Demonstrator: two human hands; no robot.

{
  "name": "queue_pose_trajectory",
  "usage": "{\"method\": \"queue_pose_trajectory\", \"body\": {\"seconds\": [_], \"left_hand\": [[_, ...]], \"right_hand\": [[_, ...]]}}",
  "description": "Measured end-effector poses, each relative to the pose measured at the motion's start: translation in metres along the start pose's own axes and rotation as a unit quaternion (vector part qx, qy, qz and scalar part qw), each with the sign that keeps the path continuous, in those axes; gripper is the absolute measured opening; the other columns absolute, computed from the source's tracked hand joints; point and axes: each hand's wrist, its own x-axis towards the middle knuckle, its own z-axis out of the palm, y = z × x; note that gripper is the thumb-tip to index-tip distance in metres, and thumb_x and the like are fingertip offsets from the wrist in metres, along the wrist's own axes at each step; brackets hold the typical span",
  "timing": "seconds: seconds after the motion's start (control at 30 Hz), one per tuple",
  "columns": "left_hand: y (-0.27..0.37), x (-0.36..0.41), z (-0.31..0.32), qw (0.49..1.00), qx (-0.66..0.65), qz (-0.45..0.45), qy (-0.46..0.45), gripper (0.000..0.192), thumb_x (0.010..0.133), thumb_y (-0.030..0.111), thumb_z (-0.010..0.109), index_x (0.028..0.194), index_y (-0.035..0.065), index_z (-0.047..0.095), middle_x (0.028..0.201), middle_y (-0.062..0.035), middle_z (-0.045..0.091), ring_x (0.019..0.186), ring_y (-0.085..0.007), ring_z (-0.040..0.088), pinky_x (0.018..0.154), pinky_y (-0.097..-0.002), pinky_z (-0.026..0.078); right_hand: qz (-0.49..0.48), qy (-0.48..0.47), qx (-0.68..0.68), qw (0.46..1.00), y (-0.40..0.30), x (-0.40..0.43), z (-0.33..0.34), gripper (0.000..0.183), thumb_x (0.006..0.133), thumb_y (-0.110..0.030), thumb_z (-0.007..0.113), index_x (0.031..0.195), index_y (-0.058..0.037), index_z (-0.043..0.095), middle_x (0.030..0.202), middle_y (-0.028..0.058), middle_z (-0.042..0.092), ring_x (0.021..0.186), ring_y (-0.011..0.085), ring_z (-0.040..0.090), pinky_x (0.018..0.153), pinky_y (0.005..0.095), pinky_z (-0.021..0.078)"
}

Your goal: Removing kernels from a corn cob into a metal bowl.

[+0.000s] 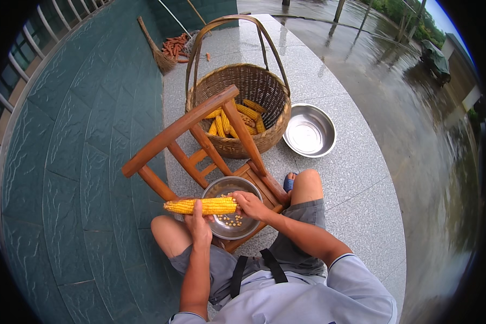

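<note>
An ear of yellow corn (216, 205) lies level between my hands, above a steel bowl (231, 234) on a wooden chair's seat. My left hand (198, 222) grips the cob near its middle, thumb across the top. At the cob's right end, the fingers of my right hand (249, 204) are closed on it. Loose kernels (231, 220) lie in the bowl. Beyond the chair, a woven basket (275, 137) with a tall handle holds several ears of corn (224, 121).
The wooden chair's back (182, 129) rises between me and the basket. An empty steel basin (310, 129) sits right of the basket. A straw broom (162, 56) leans on the green tiled wall (73, 162), near a pile of bare reddish cobs (175, 46). Wet ground lies beyond the granite ledge.
</note>
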Motion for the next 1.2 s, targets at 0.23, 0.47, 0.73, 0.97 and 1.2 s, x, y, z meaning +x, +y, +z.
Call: {"method": "queue_pose_trajectory", "body": {"seconds": [0.23, 0.47, 0.73, 0.97, 1.2], "left_hand": [[0.000, -0.002, 0.008, 1.000, 0.002, 0.027, 0.000, 0.026, 0.088, 0.024, 0.057, 0.101, 0.0048, 0.046, 0.075, -0.0065, 0.056, 0.050, -0.0117, 0.051, 0.042, -0.0231, 0.041], [-0.002, 0.004, 0.000, 0.999, 0.001, 0.027, 0.032, 0.028, 0.088, 0.030, 0.057, 0.094, 0.0045, 0.049, 0.071, -0.0054, 0.056, 0.048, -0.0113, 0.050, 0.040, -0.0229, 0.040], [-0.001, 0.005, -0.002, 0.998, -0.017, 0.017, 0.065, 0.030, 0.087, 0.034, 0.058, 0.090, 0.0057, 0.051, 0.067, -0.0043, 0.056, 0.046, -0.0104, 0.049, 0.039, -0.0226, 0.038], [-0.002, 0.005, -0.004, 0.998, -0.017, 0.011, 0.054, 0.028, 0.088, 0.032, 0.058, 0.091, 0.0054, 0.050, 0.069, -0.0044, 0.056, 0.047, -0.0105, 0.050, 0.040, -0.0228, 0.039], [0.000, 0.003, -0.001, 0.999, -0.017, 0.015, 0.045, 0.026, 0.087, 0.027, 0.059, 0.095, 0.0053, 0.048, 0.071, -0.0047, 0.055, 0.047, -0.0109, 0.049, 0.040, -0.0232, 0.040]], "right_hand": [[0.042, 0.064, 0.014, 0.997, -0.002, 0.000, 0.001, 0.045, 0.096, -0.041, 0.034, 0.097, -0.0035, 0.057, 0.059, -0.0003, 0.049, 0.046, 0.0076, 0.045, 0.043, 0.0210, 0.0361], [0.060, -0.015, 0.105, 0.993, -0.010, -0.003, 0.003, 0.048, 0.094, -0.047, 0.035, 0.109, -0.0050, 0.052, 0.064, 0.0000, 0.049, 0.049, 0.0072, 0.045, 0.045, 0.0204, 0.0368], [-0.007, -0.076, 0.090, 0.993, -0.007, -0.002, 0.006, 0.041, 0.094, -0.036, 0.047, 0.122, -0.0064, 0.045, 0.070, -0.0011, 0.047, 0.052, 0.0055, 0.045, 0.047, 0.0190, 0.0353], [-0.025, -0.061, 0.080, 0.995, -0.004, -0.003, 0.008, 0.040, 0.096, -0.036, 0.041, 0.121, -0.0054, 0.045, 0.070, 0.0000, 0.046, 0.054, 0.0056, 0.043, 0.047, 0.0196, 0.0351], [-0.042, -0.043, 0.060, 0.996, 0.001, -0.002, 0.006, 0.038, 0.097, -0.035, 0.037, 0.118, -0.0048, 0.047, 0.067, 0.0009, 0.046, 0.052, 0.0070, 0.043, 0.046, 0.0205, 0.0351]]}}
